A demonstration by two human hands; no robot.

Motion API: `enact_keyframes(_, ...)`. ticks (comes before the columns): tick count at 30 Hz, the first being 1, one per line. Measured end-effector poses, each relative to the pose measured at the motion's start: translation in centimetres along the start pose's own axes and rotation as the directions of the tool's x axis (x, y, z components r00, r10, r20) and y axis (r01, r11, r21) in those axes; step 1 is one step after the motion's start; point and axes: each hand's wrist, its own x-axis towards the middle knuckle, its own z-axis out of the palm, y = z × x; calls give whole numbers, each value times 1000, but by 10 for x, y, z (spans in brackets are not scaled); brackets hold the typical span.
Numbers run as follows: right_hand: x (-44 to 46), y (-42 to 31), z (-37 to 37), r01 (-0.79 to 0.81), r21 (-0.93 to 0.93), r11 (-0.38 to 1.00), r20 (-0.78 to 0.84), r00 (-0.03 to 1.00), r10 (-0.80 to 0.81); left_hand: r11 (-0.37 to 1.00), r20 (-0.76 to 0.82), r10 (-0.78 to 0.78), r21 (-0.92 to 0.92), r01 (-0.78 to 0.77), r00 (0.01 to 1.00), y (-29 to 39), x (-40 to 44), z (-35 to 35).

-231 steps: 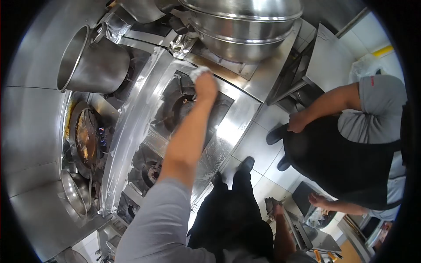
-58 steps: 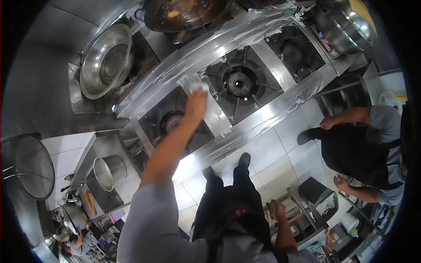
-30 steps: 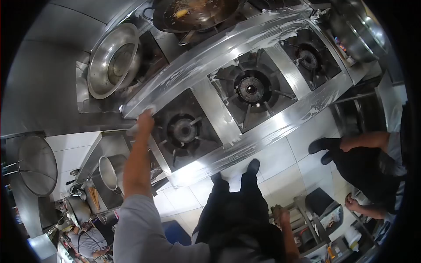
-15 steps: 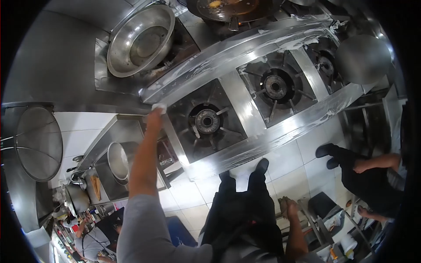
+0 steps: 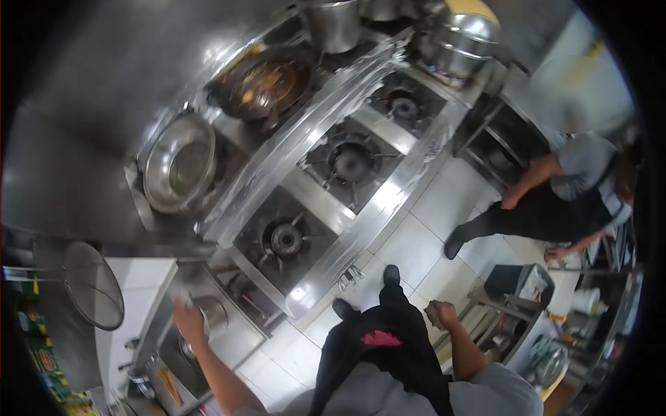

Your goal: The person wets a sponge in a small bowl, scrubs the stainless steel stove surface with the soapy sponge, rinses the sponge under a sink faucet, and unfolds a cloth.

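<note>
Your left hand (image 5: 189, 321), blurred, is out over the steel side counter, at the near side of the round silver metal pot (image 5: 212, 315); a small pale patch shows at its fingertips, but you cannot tell whether the fingers pinch something or stand spread. Your right hand (image 5: 445, 316) is low beside your black apron, fingers closed round a crumpled grey-brown cloth (image 5: 434, 314); the cloth bunches out at the finger end, on the side toward the apron. Ahead, the long stainless-steel stove (image 5: 321, 196) has three black ring burners in a row, white smears along its back ledge. Behind that ledge: a wide silver metal bowl (image 5: 182, 163), tilted, and a dark wok (image 5: 267, 84) with brown liquid. A co-worker (image 5: 579, 201) in grey and black stands to the right.
</note>
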Motion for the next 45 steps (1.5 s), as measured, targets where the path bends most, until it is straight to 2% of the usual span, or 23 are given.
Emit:
enact_keyframes(1, -6, -1, 0, -20, 22, 1000, -41, 999, 21, 990, 22, -18, -138, 21, 1000, -13, -7, -13)
enact_keyframes(3, -21, -7, 2, -158, 179, 971, 11, 987, 159, 925, 248, -84, -340, 168, 965, -186, 19, 79)
enact_keyframes(5, -38, -7, 17, -322, 277, 905, 53, 946, 321, 196, 655, -368, -639, 744, 660, -151, 18, 61)
enact_keyframes(7, -58, 1, 35, -149, 20, 989, -44, 988, 150, 266, 710, -429, -492, 829, 559, -147, 23, 69)
enact_keyframes(10, -95, 15, 69, -153, -31, 988, -128, 981, 148, 955, 576, -96, -176, 239, 811, -195, 26, 124)
enact_keyframes(12, -125, 9, 76, -258, -60, 964, -67, 965, 254, 882, 529, 277, 191, -430, 802, -197, 25, 133)
enact_keyframes(15, -165, 14, 97, -312, -129, 941, -22, 950, 311, 885, 646, -160, 429, -182, 747, -168, 25, 119)
enact_keyframes(16, -177, 19, 109, -428, 12, 904, -28, 903, 428, 885, 648, -147, 424, -194, 747, -169, 32, 114)
enact_keyframes(18, -201, 40, 148, -535, 159, 830, -19, 839, 544, 917, 709, 345, -115, -382, 615, -185, 50, 111)
enact_keyframes(19, -210, 60, 175, -626, 508, 592, 67, 714, 697, 913, 709, 355, -122, -390, 609, -174, 46, 103)
enact_keyframes(20, -216, 70, 189, -602, 760, 244, 214, 588, 780, 911, 654, 121, -371, 178, 747, -168, 43, 94)
enact_keyframes(21, -223, 50, 172, -600, 763, 242, 213, 586, 782, 532, 671, -159, -559, 636, 724, -167, 41, 89)
enact_keyframes(22, -234, 30, 154, -627, 766, 139, 283, 524, 803, 533, 672, -159, -559, 636, 724, -170, 43, 94)
enact_keyframes(23, -240, 16, 145, -648, 761, 35, 356, 462, 812, 946, 692, 154, -309, 96, 706, -178, 46, 100)
enact_keyframes(24, -240, 10, 143, -649, 760, 35, 359, 464, 810, 828, 793, 359, -27, -560, 492, -190, 52, 110)
enact_keyframes(25, -240, 5, 141, -737, 649, 188, 288, 467, 836, 245, 919, 338, 123, -962, 203, -205, 57, 119)
enact_keyframes(26, -240, 6, 142, -800, 504, 327, 213, 481, 850, 774, 740, 135, 336, -537, 659, -205, 41, 123)
enact_keyframes(27, -237, 2, 136, -800, 502, 330, 211, 483, 850, 877, 717, 98, 266, -401, 690, -196, 36, 117)
enact_keyframes(30, -215, 7, 140, -486, 133, 864, -37, 869, 494, 999, 655, 24, -39, 3, 756, -191, 32, 125)
enact_keyframes(33, -174, 13, 134, -316, 103, 943, -96, 940, 326, 967, 650, 98, 116, -225, 753, -182, 2, 104)
enact_keyframes(37, -123, 8, 116, -407, 296, 864, -88, 889, 449, 995, 442, 69, 39, -95, 895, -164, -12, 99)
enact_keyframes(41, -90, -5, 98, -347, 77, 935, -57, 935, 351, 989, 515, -19, 137, -61, 857, -87, -24, 36)
enact_keyframes(45, -82, -28, 77, -113, -138, 984, -26, 994, 111, 927, 486, 262, 114, -357, 834, -139, -5, 78)
